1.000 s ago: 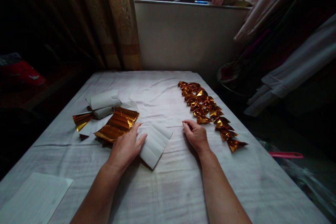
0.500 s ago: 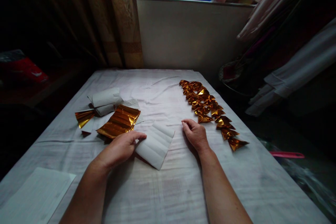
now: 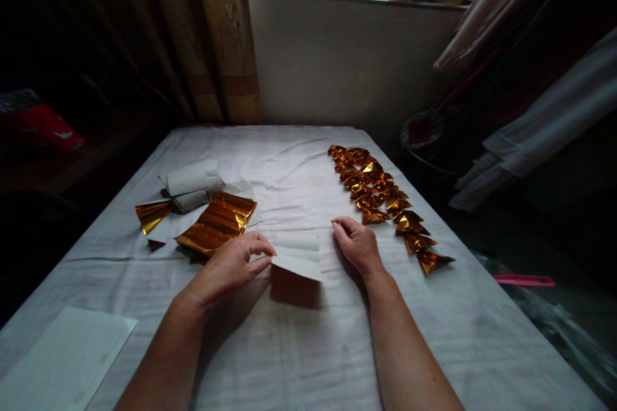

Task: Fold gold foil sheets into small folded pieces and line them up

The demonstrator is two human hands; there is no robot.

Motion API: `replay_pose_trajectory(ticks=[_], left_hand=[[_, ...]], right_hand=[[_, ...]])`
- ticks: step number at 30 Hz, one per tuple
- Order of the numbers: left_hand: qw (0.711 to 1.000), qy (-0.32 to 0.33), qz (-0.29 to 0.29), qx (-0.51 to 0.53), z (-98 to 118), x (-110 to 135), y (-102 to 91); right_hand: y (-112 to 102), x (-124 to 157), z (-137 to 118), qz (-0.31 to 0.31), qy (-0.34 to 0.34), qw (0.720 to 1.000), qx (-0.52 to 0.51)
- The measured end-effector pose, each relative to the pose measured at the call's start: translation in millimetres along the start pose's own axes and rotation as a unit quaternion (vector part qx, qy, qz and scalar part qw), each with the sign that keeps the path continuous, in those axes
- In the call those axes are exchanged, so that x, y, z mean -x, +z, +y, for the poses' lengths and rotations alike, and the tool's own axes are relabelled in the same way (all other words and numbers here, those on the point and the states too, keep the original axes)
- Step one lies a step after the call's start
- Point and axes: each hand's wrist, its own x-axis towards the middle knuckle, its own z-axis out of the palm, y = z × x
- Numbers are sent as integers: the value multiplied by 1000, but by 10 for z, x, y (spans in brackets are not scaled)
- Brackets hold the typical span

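Observation:
My left hand [image 3: 238, 264] pinches the left edge of a foil-paper sheet [image 3: 299, 260] between thumb and fingers. White shows on the sheet's upper face, and a brownish, shaded face hangs toward me. Just beyond that hand lies a stack of gold foil paper [image 3: 219, 221]. To the right of the sheet, my right hand [image 3: 357, 245] rests on the cloth in a loose fist, apart from the sheet, with nothing seen in it. Folded gold foil pieces [image 3: 373, 186] stand in rows beyond and to the right of it.
White-backed papers [image 3: 193, 176] and a gold strip [image 3: 153, 215] lie at the left on the cloth-covered table [image 3: 284, 359]. A pale paper sheet [image 3: 67, 359] is at the near left. Hanging clothes [image 3: 540, 122] and a pink handle [image 3: 523, 280] are off the right edge.
The sheet in my left hand has turned and tilted, so its near edge is raised and the brownish face shows. The left fingers have closed into a pinch. My right hand has stayed put.

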Motion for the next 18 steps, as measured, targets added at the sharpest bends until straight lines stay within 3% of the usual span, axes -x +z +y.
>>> replay_pose_trajectory(ticks=[3,8,12,18], left_hand=[[999,-24,12,-35,37,-4,37],[994,-76,-3,-76,93,-6,47],[995,-70,-20,-65,81,-3,59],[997,-67,-22,-27,17,40,51]], right_hand=[[2,-7,-15,-18,16,997,-77],[7,-2,-99,-112,32,977,-177],[-1,33,-218,-144,-23,989,-26],[-6,84,-419,-174,-65,968,168]])
